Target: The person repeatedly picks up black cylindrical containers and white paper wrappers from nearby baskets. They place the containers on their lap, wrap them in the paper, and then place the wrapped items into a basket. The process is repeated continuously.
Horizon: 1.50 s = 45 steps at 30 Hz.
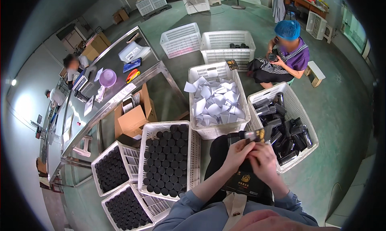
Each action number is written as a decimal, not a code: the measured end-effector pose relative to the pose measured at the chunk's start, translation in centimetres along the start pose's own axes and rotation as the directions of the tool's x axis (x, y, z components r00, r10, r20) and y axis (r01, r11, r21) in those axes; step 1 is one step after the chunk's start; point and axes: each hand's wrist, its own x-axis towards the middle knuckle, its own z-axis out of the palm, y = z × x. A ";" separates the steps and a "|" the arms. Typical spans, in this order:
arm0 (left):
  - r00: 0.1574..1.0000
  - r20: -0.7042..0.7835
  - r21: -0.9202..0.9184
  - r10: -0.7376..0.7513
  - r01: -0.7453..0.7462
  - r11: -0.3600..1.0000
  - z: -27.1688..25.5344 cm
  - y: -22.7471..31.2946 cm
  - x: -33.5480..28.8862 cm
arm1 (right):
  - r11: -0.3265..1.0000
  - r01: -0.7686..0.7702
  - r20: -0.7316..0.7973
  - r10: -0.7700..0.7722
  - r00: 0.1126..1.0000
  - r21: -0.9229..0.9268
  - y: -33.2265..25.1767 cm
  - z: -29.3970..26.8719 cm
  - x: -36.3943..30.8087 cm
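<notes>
Right over the lap, two bare hands were working on one small dark card point(255, 135) with gold and white patches. The left hand point(240, 152) had its fingers pinched on the card's lower edge. The right hand point(262, 159) had its fingers curled up just beside those, under the card; too blurry there, so I couldn't tell whether they gripped it too. Either way, the card stuck up past the fingertips on the far side.

Crate count, nearby floor: seven. Three were packed with black round-topped pieces point(165, 158) (way too many to count), one held a heap of white slips point(219, 98), one a jumble of black containers point(287, 136), one a few black pieces point(239, 46) at one end, plus one pale crate point(181, 41) at the back. A single dark packet point(232, 65) sat on the slip crate's far corner.

One co-worker point(287, 54) in a blue cap held a black container. On the metal desk point(105, 103): one purple basin point(107, 78) and one blue packet point(132, 65).
</notes>
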 end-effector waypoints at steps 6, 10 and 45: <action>0.966 -0.248 -0.089 0.069 -0.093 0.992 -4.0 0.3 -3.3 | 0.995 -0.097 -0.020 0.098 0.995 0.020 -0.2 -0.4 -0.5; 0.992 -0.120 -0.234 0.026 -0.053 0.971 -3.5 1.6 -5.4 | 0.689 -0.482 0.117 0.505 0.855 0.541 5.1 0.1 -1.5; 0.909 -0.405 0.019 -0.095 0.112 0.993 -9.8 -4.1 -2.5 | 0.436 -0.862 0.496 0.705 0.507 0.260 9.0 3.9 -3.0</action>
